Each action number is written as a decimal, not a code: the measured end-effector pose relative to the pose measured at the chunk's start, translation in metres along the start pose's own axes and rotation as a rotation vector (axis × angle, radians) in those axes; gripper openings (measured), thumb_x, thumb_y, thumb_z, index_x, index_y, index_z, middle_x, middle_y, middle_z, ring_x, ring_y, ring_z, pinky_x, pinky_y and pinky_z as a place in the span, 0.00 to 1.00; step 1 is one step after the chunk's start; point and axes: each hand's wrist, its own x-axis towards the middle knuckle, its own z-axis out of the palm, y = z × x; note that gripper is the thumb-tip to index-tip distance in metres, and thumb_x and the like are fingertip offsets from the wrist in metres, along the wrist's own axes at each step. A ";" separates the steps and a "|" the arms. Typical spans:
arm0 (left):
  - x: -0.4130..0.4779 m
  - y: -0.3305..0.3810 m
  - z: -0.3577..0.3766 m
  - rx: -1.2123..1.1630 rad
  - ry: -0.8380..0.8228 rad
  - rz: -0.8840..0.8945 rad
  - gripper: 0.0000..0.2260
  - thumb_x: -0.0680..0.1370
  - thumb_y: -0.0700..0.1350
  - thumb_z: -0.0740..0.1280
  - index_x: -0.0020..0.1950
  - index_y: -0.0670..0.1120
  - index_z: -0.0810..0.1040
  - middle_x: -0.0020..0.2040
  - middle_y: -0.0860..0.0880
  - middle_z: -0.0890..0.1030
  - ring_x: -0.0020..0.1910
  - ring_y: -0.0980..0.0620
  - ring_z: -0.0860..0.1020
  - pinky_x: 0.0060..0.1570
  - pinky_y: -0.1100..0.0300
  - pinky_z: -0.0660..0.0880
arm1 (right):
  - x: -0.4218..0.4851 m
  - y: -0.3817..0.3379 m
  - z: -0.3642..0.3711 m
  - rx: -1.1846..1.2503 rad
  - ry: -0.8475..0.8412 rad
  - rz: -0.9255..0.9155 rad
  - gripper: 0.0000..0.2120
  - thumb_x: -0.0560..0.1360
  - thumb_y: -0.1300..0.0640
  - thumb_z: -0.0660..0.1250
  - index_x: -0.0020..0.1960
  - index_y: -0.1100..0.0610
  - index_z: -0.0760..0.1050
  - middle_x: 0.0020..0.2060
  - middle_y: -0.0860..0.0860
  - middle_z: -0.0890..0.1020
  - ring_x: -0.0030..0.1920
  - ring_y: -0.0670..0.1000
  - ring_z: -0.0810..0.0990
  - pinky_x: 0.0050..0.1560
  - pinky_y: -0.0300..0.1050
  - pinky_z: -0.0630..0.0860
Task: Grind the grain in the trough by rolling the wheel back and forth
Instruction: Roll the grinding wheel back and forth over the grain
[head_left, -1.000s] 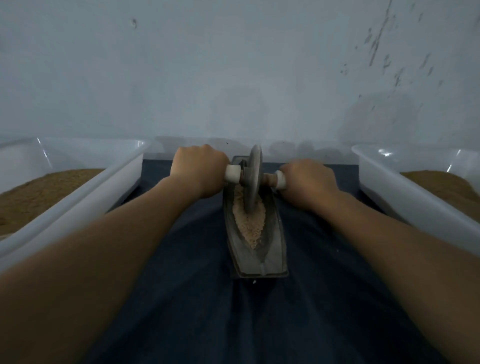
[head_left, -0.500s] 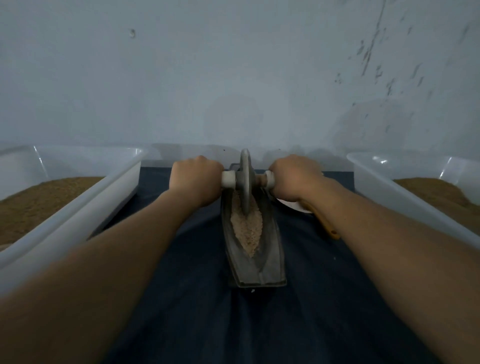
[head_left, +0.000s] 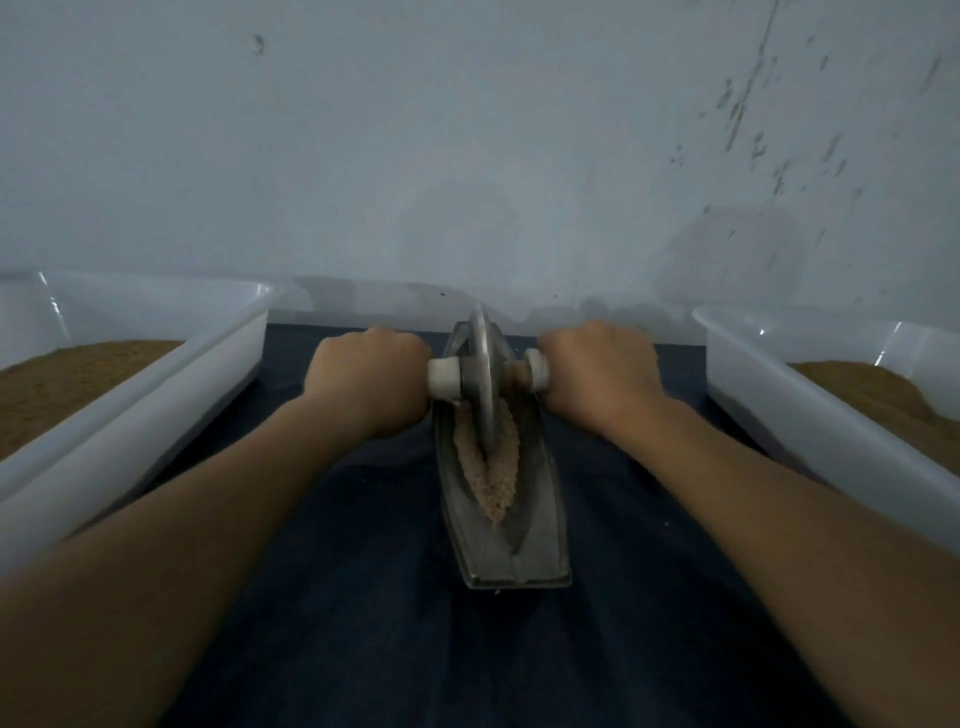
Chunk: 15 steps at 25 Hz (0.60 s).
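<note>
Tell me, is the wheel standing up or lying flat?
Standing up: the wheel stands on its edge in the trough, cutting into the grain.

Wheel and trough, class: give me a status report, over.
Left hand, right hand grip the axle handles. Wheel on edge in grain, far half of trough. Side bins stand apart, nothing blocks.

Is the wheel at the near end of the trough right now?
No, the wheel stands at the far end of the trough, grain heaped nearer.
</note>
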 end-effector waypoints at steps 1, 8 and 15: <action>0.010 0.004 -0.003 -0.003 -0.022 -0.015 0.06 0.76 0.53 0.66 0.51 0.55 0.80 0.43 0.52 0.78 0.38 0.49 0.75 0.36 0.55 0.69 | 0.010 -0.003 0.001 0.023 -0.007 0.037 0.07 0.76 0.47 0.69 0.44 0.50 0.75 0.41 0.50 0.80 0.41 0.54 0.79 0.36 0.44 0.70; -0.030 -0.020 -0.020 -0.034 -0.049 0.221 0.07 0.64 0.58 0.67 0.36 0.59 0.73 0.31 0.58 0.74 0.28 0.59 0.72 0.26 0.63 0.64 | -0.055 0.023 -0.003 -0.015 0.204 -0.111 0.13 0.68 0.40 0.63 0.35 0.44 0.61 0.23 0.42 0.64 0.23 0.41 0.62 0.24 0.36 0.54; 0.010 0.008 -0.011 0.122 0.096 0.012 0.06 0.77 0.50 0.65 0.51 0.53 0.80 0.38 0.51 0.71 0.36 0.48 0.72 0.36 0.55 0.69 | -0.002 0.001 0.010 0.142 -0.048 0.147 0.13 0.75 0.38 0.67 0.44 0.47 0.76 0.39 0.47 0.79 0.38 0.52 0.74 0.35 0.44 0.68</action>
